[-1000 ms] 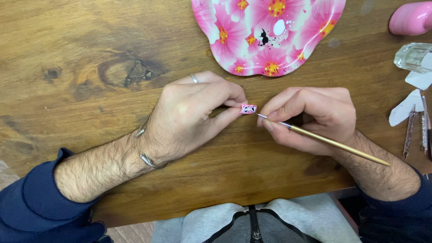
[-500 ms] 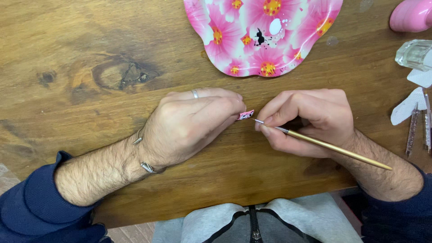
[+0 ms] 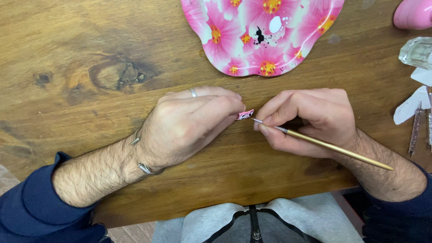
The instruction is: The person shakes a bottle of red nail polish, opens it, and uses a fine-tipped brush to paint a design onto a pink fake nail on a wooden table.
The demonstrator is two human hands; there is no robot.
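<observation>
Head view: nail tip point(image 3: 245, 115) half-hidden by fingers point(image 3: 225, 105).

1. Nail tip point(image 3: 245, 115): small, pink, with a black-and-white painted design on its upper face. Pinched at one end between thumb and fingertips of the left hand point(image 3: 189, 123); free end points toward the right hand point(image 3: 310, 119). Tilted, painted face turned partly up, held just above the worktop point(image 3: 67, 54).
2. Brush point(image 3: 333, 146): thin, gold handle, silver ferrule, very fine tip. Gripped pen-fashion in the right hand, close to the ferrule. Handle slants back and outward over the right wrist. Tip lies just beside the nail tip's free end; contact cannot be told.
</observation>
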